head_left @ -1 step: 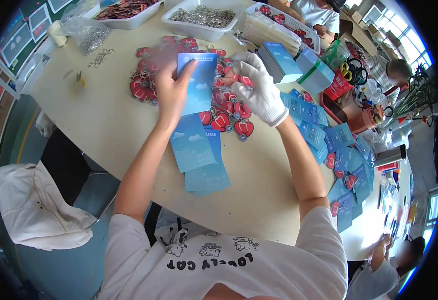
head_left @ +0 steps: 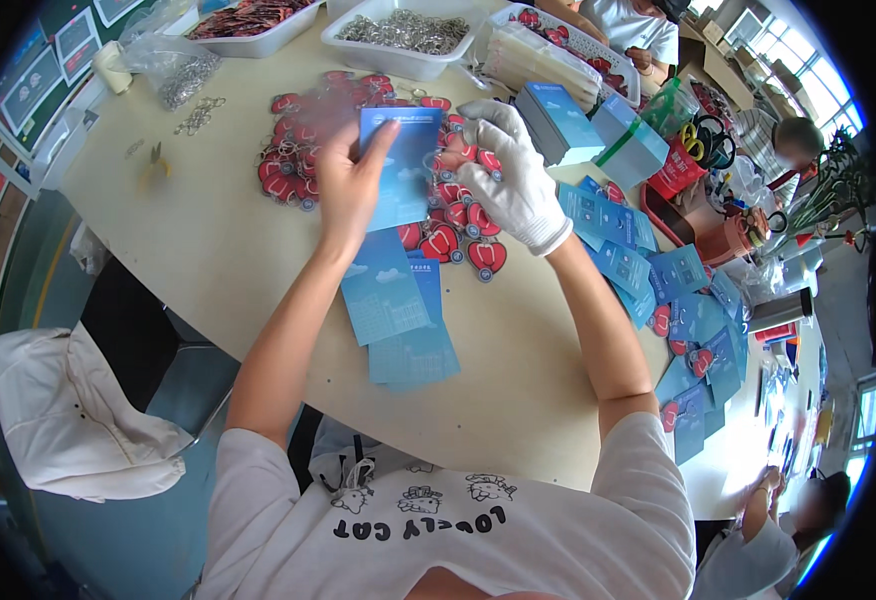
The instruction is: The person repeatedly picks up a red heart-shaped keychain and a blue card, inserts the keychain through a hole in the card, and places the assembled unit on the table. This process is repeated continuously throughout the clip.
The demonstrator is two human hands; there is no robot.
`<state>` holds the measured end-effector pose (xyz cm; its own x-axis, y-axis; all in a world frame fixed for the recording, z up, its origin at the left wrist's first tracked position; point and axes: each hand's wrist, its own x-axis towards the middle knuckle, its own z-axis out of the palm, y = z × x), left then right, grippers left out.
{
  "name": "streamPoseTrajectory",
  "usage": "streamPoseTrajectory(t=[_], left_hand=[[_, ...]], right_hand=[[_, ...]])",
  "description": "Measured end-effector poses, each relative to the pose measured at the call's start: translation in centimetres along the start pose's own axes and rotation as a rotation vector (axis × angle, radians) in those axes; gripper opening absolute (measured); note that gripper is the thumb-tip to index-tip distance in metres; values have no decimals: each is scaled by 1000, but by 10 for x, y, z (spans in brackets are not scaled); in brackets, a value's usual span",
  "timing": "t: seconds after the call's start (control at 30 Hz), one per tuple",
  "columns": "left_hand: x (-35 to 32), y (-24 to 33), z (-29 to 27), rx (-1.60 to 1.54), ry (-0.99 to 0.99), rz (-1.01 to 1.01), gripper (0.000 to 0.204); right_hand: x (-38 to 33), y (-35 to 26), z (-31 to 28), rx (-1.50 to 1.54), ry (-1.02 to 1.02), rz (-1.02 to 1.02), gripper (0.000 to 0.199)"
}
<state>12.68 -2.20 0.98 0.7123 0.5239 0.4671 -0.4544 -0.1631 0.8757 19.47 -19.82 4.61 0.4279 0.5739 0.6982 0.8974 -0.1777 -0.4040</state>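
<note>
Blue card: a light blue printed card (head_left: pixel 401 168) is held up just above the centre of the frame, over the pile of red charms, between both hands.
Left hand: the bare left hand (head_left: pixel 347 185) grips the card's left edge, fingers closed on it, forefinger lying up along the card.
Right hand: the right hand (head_left: pixel 513 180) wears a white glove; its fingertips are pinched narrow at the card's upper right corner, on a small thing too blurred to name.
Card stack: below the hands, at centre frame, a loose stack of blue cards (head_left: pixel 398 315) lies flat on the worktop, fanned slightly.
Worktop: a pale, rounded worktop (head_left: pixel 208 250) carries everything; its bare part fills the left of centre.
Red charms: a heap of red heart-shaped charms (head_left: pixel 458 235) lies behind the card, spreading to upper centre.
Right side: more blue cards (head_left: pixel 618 255), some with red charms on them, trail down the right of the frame.
Small tool: a yellow-handled tool (head_left: pixel 153 165) lies alone at upper left.
Far edge: a white tray of metal rings (head_left: pixel 403 35) sits at the top centre; a clear bag of rings (head_left: pixel 173 70) lies at upper left.
Blue boxes: 2 blue blocks of cards (head_left: pixel 598 130) stand at upper right.
Others: another person (head_left: pixel 638 25) sits at the top right.
</note>
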Motion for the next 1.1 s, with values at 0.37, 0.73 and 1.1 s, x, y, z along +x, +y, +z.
streamPoseTrajectory(t=[0.37, 0.73, 1.1], left_hand=[[-26, 26, 16, -521, -196, -283, 21], [-33, 26, 18, -646, -190, -291, 18], [-32, 25, 16, -604, -217, -222, 35]], right_hand=[[-5, -23, 10, 507, 223, 430, 9], [1, -50, 9, 782, 352, 454, 36], [-2, -37, 15, 663, 145, 467, 45]])
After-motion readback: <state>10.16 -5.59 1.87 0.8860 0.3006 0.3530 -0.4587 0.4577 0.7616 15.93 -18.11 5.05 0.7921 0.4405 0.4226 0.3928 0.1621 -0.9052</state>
